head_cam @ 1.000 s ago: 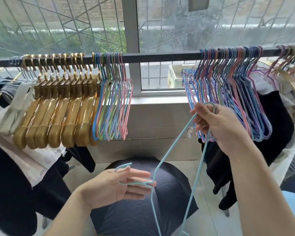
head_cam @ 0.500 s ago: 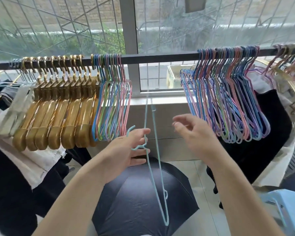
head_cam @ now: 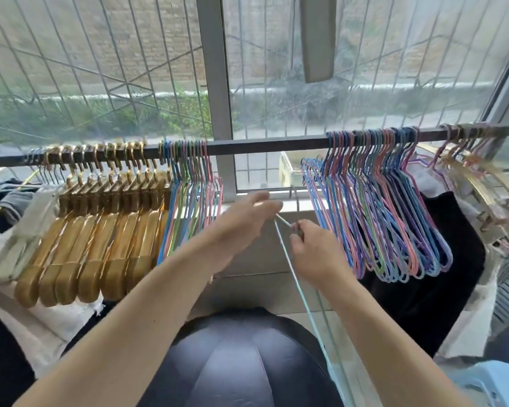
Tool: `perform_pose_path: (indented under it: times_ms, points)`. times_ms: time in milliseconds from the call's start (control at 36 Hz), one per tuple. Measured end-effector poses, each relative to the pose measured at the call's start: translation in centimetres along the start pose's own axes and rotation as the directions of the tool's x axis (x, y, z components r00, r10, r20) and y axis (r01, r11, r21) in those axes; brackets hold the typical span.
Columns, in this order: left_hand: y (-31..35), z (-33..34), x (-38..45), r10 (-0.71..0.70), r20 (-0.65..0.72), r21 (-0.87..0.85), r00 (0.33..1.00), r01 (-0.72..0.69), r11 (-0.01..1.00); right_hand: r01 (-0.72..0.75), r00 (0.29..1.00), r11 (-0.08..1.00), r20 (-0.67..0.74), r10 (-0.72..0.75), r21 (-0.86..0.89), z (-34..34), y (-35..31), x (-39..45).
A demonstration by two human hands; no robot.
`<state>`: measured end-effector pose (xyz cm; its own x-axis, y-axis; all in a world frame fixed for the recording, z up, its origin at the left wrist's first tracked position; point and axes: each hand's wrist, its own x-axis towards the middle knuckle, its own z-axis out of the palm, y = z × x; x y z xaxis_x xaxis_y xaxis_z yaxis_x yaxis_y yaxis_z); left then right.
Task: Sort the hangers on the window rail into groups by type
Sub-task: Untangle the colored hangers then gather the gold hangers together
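A dark window rail point(head_cam: 262, 146) crosses the view. On its left hang several gold plastic hangers point(head_cam: 100, 245), with a small bunch of coloured wire hangers point(head_cam: 191, 201) beside them. A bigger bunch of coloured wire hangers point(head_cam: 379, 215) hangs to the right, and pale clip hangers point(head_cam: 482, 177) sit at the far right. Between the two bunches, a light blue wire hanger point(head_cam: 294, 277) is held below the rail. My left hand point(head_cam: 244, 224) meets its top end at the fingertips. Close beside it, my right hand point(head_cam: 309, 248) pinches the wire. The hook is blurred.
A dark open umbrella point(head_cam: 241, 362) lies on the floor below my arms. Dark clothes point(head_cam: 447, 259) hang at the right, white and dark clothes point(head_cam: 27, 318) at the left. A light blue stool point(head_cam: 497, 383) stands at the bottom right. The window sill point(head_cam: 276, 207) runs behind my hands.
My right hand passed the light blue hanger to my left, let go, then closed on it again. Both hands have risen with it toward the bare middle of the rail.
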<state>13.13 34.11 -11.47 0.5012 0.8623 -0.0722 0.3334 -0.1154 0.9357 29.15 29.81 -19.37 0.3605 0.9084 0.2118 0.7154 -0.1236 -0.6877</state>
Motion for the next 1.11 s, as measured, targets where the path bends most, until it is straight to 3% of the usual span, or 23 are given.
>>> perform_pose_path:
  times_ms: [83, 194, 250, 333, 444, 667, 917, 1111]
  points:
    - [1.4, -3.9, 1.1, 0.165, -0.149, 0.151, 0.975, -0.142, 0.978, 0.007, 0.999, 1.0, -0.053, -0.008, -0.023, -1.7, -0.1, 2.1]
    - [1.7, -9.5, 3.6, 0.381, -0.374, 0.518, 0.846, -0.15, 0.842, -0.001, 0.997, 0.999, -0.074, -0.002, -0.044, -3.9, -1.0, 4.6]
    - [0.9, -12.1, 5.6, 0.342, -0.389, 0.682, 0.855, 0.018, 0.731, -0.028, 0.995, 0.999, -0.093, 0.024, -0.045, -4.8, -1.3, 6.0]
    - [-1.1, -15.8, 8.1, 0.182, -0.35, 0.851, 0.919, 0.23, 0.472, -0.057, 0.993, 0.997, -0.104, 0.05, -0.058, -5.6, -1.6, 8.1]
    - [-3.2, -18.3, 8.5, 0.061, -0.295, 0.925, 0.954, 0.269, 0.267, -0.039, 0.989, 0.996, -0.145, 0.027, -0.083, -6.8, -3.2, 10.9]
    - [-2.6, -17.6, 8.8, 0.023, -0.316, 0.892, 0.949, 0.288, 0.349, -0.09, 0.969, 0.994, -0.236, 0.072, -0.068, -8.6, -4.3, 14.9]
    - [-2.8, -17.6, 8.8, 0.056, -0.323, 0.892, 0.945, 0.284, 0.352, -0.277, 0.96, 0.952, -0.072, 0.269, -0.128, -7.0, -2.5, 15.8]
    - [-2.4, -17.9, 9.2, 0.053, -0.329, 0.893, 0.943, 0.292, 0.342, -0.321, 0.947, 0.932, -0.075, 0.313, -0.169, -7.1, -2.5, 15.3]
